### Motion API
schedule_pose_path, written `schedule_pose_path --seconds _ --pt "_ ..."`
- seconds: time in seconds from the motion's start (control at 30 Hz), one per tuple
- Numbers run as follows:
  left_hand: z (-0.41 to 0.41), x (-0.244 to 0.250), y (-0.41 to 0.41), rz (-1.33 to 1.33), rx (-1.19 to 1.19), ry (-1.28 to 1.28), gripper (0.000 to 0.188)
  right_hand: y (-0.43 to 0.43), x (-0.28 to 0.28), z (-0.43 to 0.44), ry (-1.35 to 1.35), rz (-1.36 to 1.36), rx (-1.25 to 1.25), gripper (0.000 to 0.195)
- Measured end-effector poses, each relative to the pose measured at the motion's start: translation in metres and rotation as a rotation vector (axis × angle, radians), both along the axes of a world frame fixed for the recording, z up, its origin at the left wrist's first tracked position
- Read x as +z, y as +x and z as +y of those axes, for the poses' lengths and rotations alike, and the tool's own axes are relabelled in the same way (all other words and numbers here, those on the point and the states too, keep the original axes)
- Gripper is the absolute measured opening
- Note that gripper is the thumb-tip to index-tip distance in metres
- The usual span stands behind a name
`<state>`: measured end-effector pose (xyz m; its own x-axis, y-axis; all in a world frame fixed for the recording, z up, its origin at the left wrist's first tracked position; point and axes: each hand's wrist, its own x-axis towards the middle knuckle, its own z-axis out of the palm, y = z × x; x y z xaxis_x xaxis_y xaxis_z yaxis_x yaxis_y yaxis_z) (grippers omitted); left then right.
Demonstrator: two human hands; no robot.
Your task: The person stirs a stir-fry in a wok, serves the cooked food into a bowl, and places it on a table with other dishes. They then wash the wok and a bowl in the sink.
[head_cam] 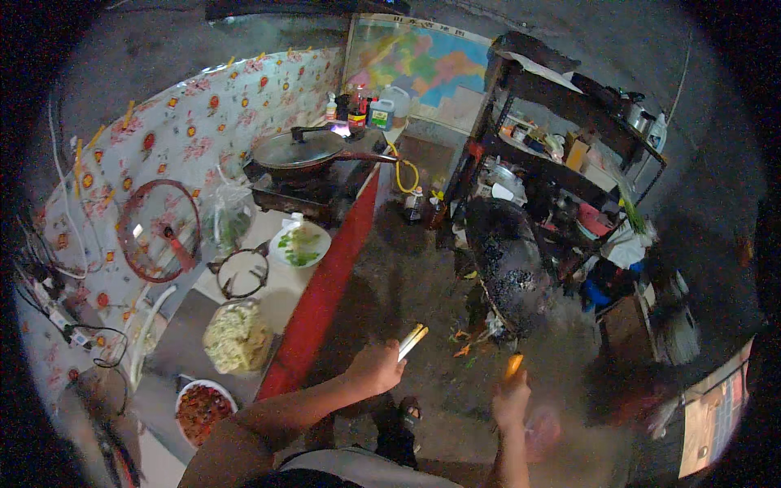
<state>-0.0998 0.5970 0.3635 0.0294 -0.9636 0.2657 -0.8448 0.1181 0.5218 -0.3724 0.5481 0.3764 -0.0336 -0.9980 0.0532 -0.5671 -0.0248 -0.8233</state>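
Note:
Over the floor, right of the counter, my left hand [375, 369] grips a slim pale object [412, 343] with yellowish ends; I cannot tell what it is. My right hand [511, 399], farther right, is closed around a short orange-yellow object [514, 365], also too blurred to name. Beside my left forearm, a white bowl of reddish chopped food [204, 413] sits on the counter. Beyond it lies a pale, crumpled mass of food [237, 338]. Farther along are a metal pot ring [242, 250] and a white plate [324, 253] holding chopped greens.
A lidded frying pan [299, 149] stands on the stove, its handle pointing right. Bottles [381, 114] line the counter's far end. A red-rimmed glass lid [158, 230] leans against the patterned wall covering. At right are a loaded shelf rack [555, 149] and a dark bin [506, 262]. Scraps [465, 348] litter the floor.

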Motion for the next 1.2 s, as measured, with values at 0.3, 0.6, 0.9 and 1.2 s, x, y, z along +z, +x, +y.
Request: schedule_pose_path --seconds 0.3,0.6,0.9,1.2 --pt "-0.23 0.012 -0.047 1.367 -0.111 0.535 0.024 -0.013 0.0 -0.233 0.4 -0.612 0.127 0.013" --pt "-0.425 -0.011 0.007 1.769 0.006 0.576 0.026 0.081 0.0 -0.432 0.864 -0.839 0.333 0.021" --pt "-0.532 -0.018 0.135 1.921 0.224 0.554 0.044 0.247 -0.005 -0.641 1.192 -1.289 0.866 0.007" --pt "-0.525 -0.152 0.208 2.56 0.173 -0.203 0.026 0.51 0.01 -0.787 1.75 -1.295 1.341 0.015"
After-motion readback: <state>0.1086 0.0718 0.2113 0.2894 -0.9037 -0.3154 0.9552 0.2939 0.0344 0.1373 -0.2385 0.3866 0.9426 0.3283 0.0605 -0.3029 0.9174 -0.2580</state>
